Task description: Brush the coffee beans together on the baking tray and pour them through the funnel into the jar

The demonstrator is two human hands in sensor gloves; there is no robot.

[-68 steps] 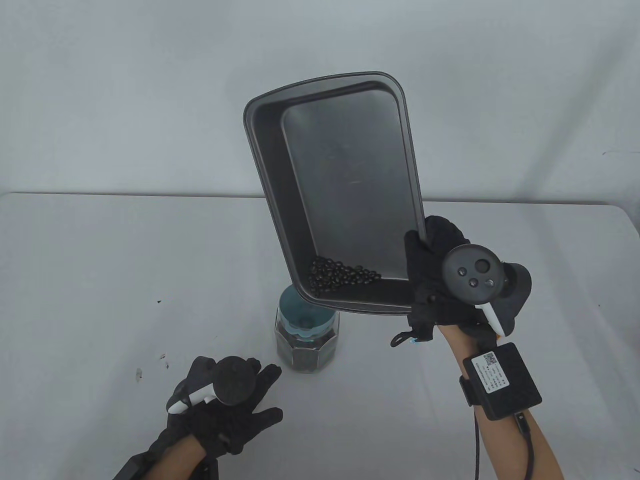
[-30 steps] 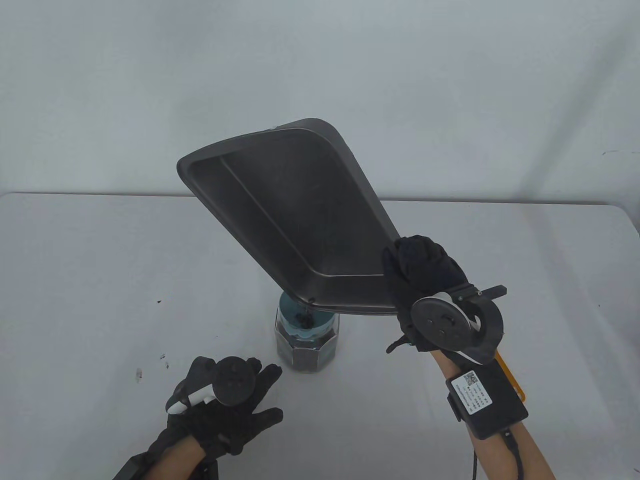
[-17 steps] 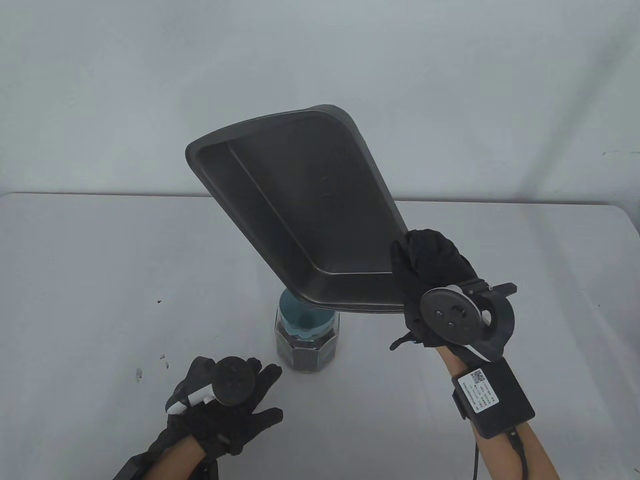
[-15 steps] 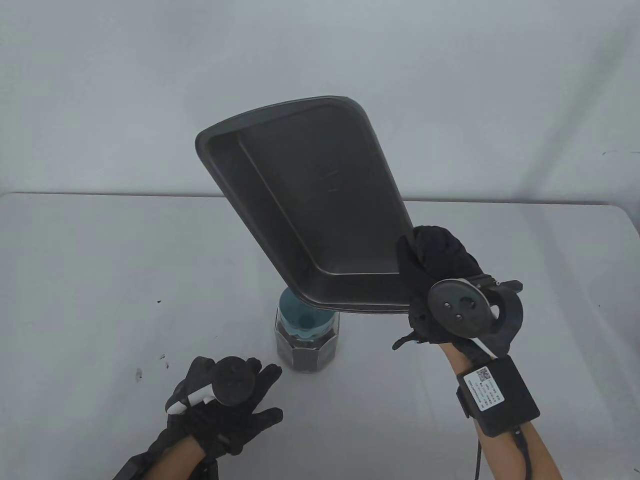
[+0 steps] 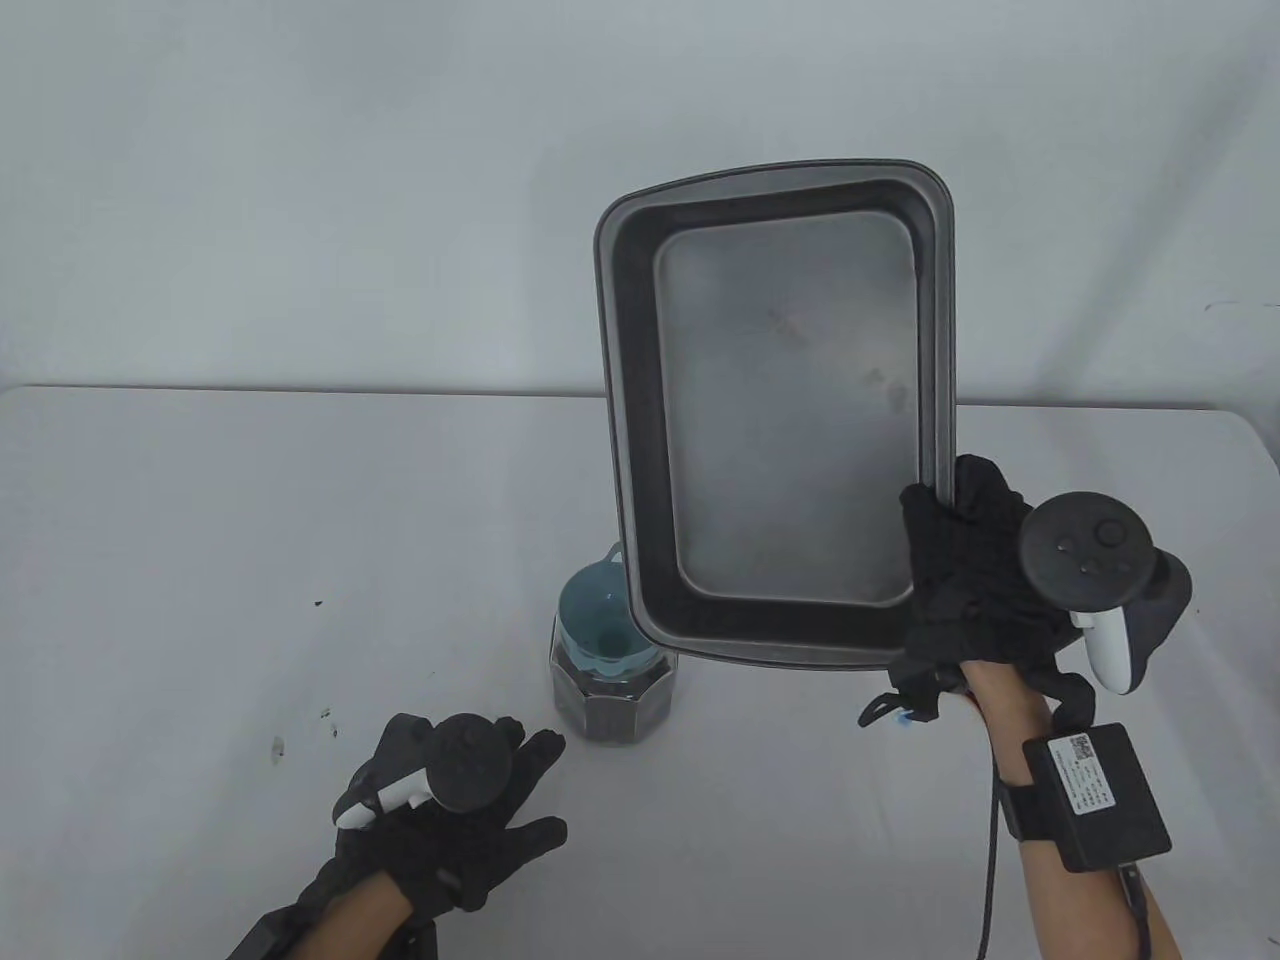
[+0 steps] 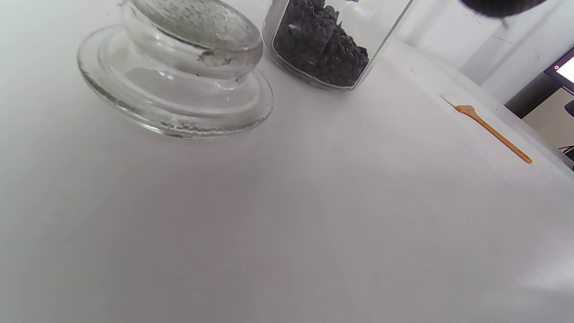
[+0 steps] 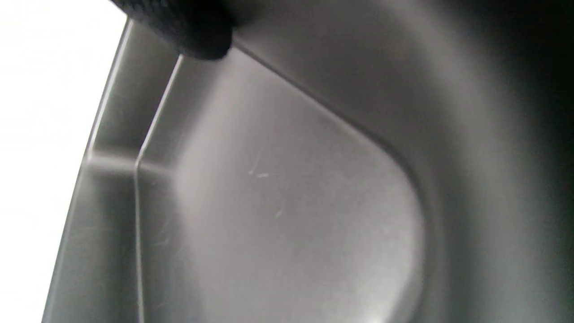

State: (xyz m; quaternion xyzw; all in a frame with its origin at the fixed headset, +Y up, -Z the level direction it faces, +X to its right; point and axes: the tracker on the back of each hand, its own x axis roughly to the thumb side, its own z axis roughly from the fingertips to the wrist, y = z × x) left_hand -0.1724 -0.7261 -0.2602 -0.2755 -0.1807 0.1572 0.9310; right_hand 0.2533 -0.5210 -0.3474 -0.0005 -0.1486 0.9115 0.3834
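The right hand (image 5: 975, 590) grips the emptied baking tray (image 5: 775, 650) by its lower-right corner, long axis running up-frame, its lower-left corner just above the funnel (image 5: 600, 625); the left hand (image 5: 440, 810) lies relaxed.

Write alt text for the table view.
A gloved right hand holds an empty dark metal baking tray by its corner, beside a glass jar of coffee beans topped with a blue funnel. The gloved left hand rests open on the white table.

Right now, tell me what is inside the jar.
The jar holds dark coffee beans, and a blue funnel sits in its mouth. The funnel hides the top of the pile.
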